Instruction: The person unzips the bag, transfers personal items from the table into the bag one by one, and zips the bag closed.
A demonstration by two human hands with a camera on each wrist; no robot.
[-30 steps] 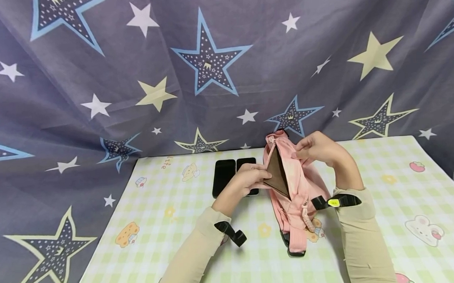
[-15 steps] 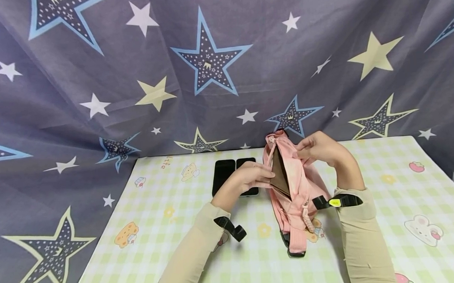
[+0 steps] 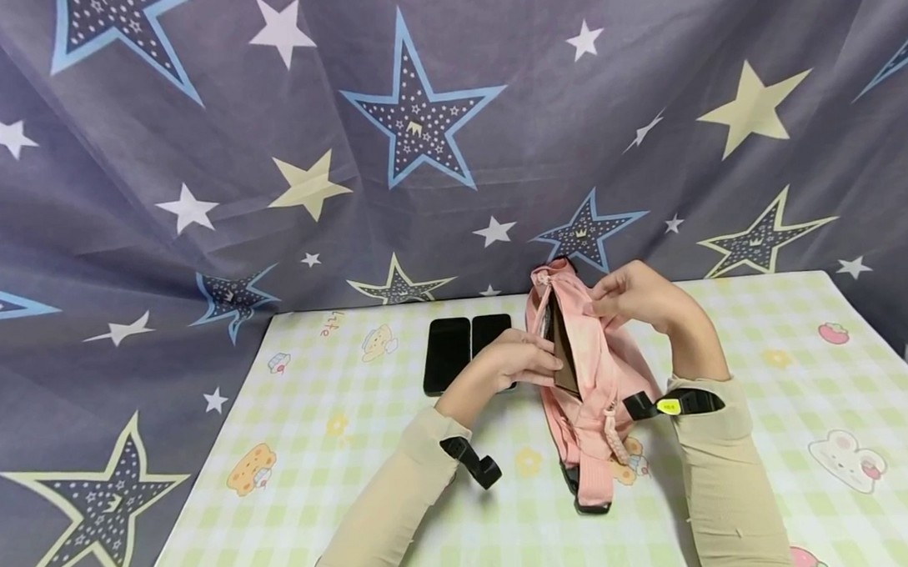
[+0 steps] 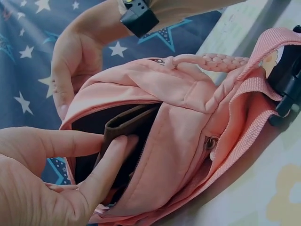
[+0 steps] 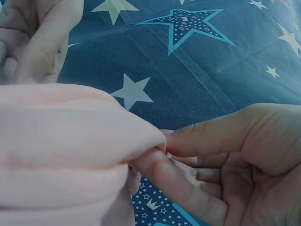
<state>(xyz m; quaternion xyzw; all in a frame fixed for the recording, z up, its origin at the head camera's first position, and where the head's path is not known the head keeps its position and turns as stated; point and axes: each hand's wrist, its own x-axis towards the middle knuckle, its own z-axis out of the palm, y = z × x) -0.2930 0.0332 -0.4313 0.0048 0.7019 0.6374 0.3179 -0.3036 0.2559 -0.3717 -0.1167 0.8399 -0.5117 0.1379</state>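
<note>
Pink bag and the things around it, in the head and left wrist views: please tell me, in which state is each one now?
Pink bag: unzipped, opening spread.
Brown folded item: in the bag's opening, held.
Left hand: pinching this item.
Right hand: pinching the bag's fabric.
Two phones: face up, screens dark.

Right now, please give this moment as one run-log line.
left hand: holds brown folded item inside open pink bag | right hand: pinches bag | phone-like slabs: two, on table
</note>
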